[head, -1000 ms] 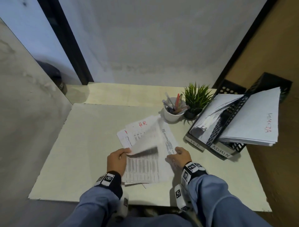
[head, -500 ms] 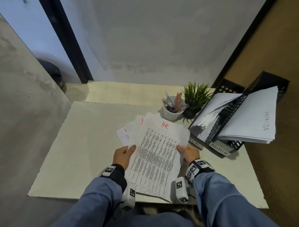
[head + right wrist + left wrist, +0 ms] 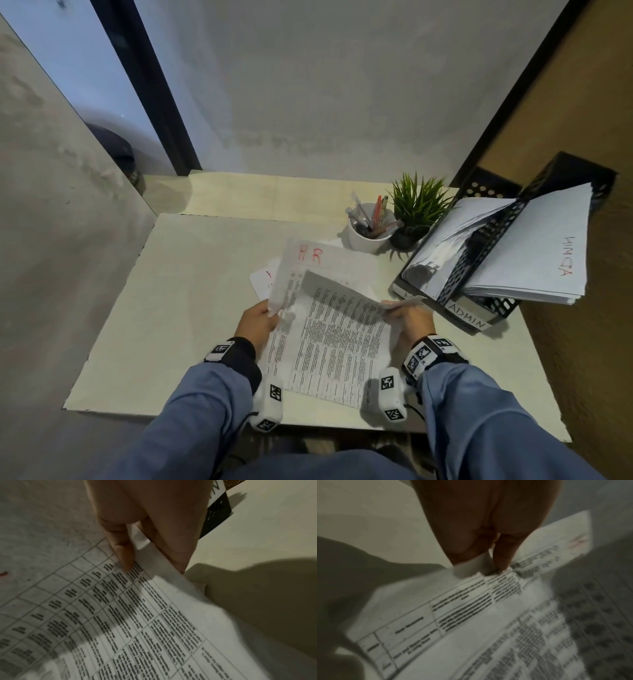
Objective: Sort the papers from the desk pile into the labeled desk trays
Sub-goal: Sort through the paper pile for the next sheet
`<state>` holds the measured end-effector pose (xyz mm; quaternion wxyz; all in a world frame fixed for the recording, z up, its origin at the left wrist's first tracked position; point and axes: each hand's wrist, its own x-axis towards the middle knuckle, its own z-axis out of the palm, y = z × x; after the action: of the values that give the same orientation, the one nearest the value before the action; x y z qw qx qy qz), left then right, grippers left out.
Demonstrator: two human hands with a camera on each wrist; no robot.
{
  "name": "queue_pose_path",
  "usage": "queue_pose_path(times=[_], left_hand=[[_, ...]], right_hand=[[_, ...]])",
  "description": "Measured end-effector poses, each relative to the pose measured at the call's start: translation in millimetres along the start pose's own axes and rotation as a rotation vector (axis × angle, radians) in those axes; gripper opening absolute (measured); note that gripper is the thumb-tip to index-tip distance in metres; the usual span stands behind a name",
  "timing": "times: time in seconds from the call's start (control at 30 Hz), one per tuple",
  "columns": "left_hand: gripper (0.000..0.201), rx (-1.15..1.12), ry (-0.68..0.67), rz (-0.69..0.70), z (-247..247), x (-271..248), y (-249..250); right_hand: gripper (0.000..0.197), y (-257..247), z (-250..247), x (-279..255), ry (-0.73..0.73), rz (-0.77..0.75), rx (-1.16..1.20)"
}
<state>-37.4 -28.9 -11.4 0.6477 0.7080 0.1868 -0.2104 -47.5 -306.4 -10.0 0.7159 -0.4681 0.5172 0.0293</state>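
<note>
The left hand (image 3: 255,323) pinched the left edge of a printed sheet marked HR (image 3: 310,257) between thumb (image 3: 467,545) and forefinger, lifting it above the stack (image 3: 329,356). The right hand (image 3: 412,322) pinched the right edge of the top sheet of that stack, its thumb (image 3: 122,553) on the printed table and the other fingers beneath; the sheet's far end curled upward. A few more papers (image 3: 262,279) lay on the desk (image 3: 171,308) behind. To the right stood the black mesh trays (image 3: 479,260): the one labelled ADMIN (image 3: 467,315) held a thick pile whose top sheet read ADMIN (image 3: 534,260), and the one beside it held curled sheets (image 3: 442,253); its own label was partly hidden. A white cup (image 3: 368,236) held pens, just beside a small potted plant (image 3: 416,209).
</note>
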Motion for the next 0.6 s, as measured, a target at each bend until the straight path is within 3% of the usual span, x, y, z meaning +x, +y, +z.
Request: queue_pose_path(times=[0.07, 0.13, 0.27, 0.4, 0.47, 0.53, 0.6], left_hand=[[0.051, 0.043, -0.091, -0.017, 11.3, -5.7, 1.9], [0.058, 0.087, -0.141, -0.038, 21.9, -11.7, 4.8], [0.048, 0.151, -0.099, -0.051, 33.3, -17.6, 11.4], [0.067, 0.214, -0.176, -0.049, 35.5, -15.7, 11.6], [0.07, 0.251, -0.212, -0.063, 35.6, -14.9, 12.0], [0.071, 0.261, -0.224, -0.079, 34.7, -14.8, 15.0], [0.071, 0.243, -0.196, -0.059, 34.0, -11.2, 12.3]], right_hand=[[0.02, -2.6, 2.9, -11.6, 0.007, -0.117, -0.152], [0.02, -7.1, 5.6, -17.6, -0.011, -0.07, -0.183], [0.022, 6.9, 6.2, -21.7, -0.109, -0.102, -0.157], [0.02, 18.2, 7.1, -14.1, -0.101, -0.084, -0.102], [0.023, 16.2, 3.3, -10.7, -0.102, -0.074, -0.237], [0.012, 10.9, 1.1, -12.4, -0.08, -0.066, -0.409], [0.022, 9.8, -0.5, -12.5, -0.116, -0.098, -0.369]])
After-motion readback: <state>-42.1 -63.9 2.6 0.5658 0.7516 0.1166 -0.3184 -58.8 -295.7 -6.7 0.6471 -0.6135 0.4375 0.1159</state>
